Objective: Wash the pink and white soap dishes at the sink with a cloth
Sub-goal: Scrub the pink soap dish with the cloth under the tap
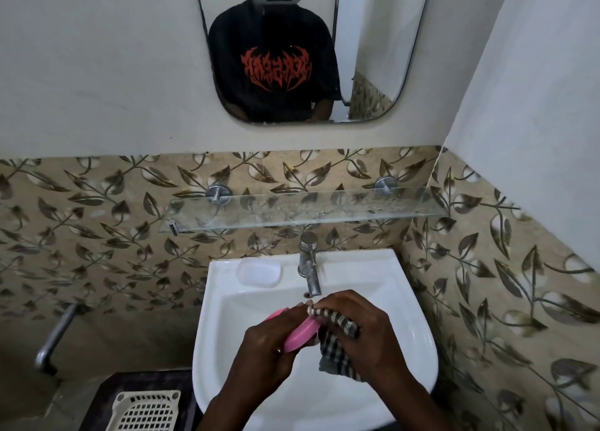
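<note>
Over the white sink [412, 330] my left hand [269, 343] grips the pink soap dish [300, 333], tilted on its edge. My right hand [363, 330] is closed on a black-and-white checked cloth [337, 352], pressed against the dish's right end, with the rest of the cloth hanging down into the basin. The white soap dish [258, 271] lies flat on the sink's back left ledge, apart from both hands. The steel tap [309, 265] stands just behind my hands; no water is visibly running.
A glass shelf [292, 210] juts out above the tap. A mirror [302, 47] hangs on the wall. A metal pipe [55, 336] sticks out at the left, and a cream plastic basket [146, 411] sits on a dark surface at the lower left. Tiled wall closes in at the right.
</note>
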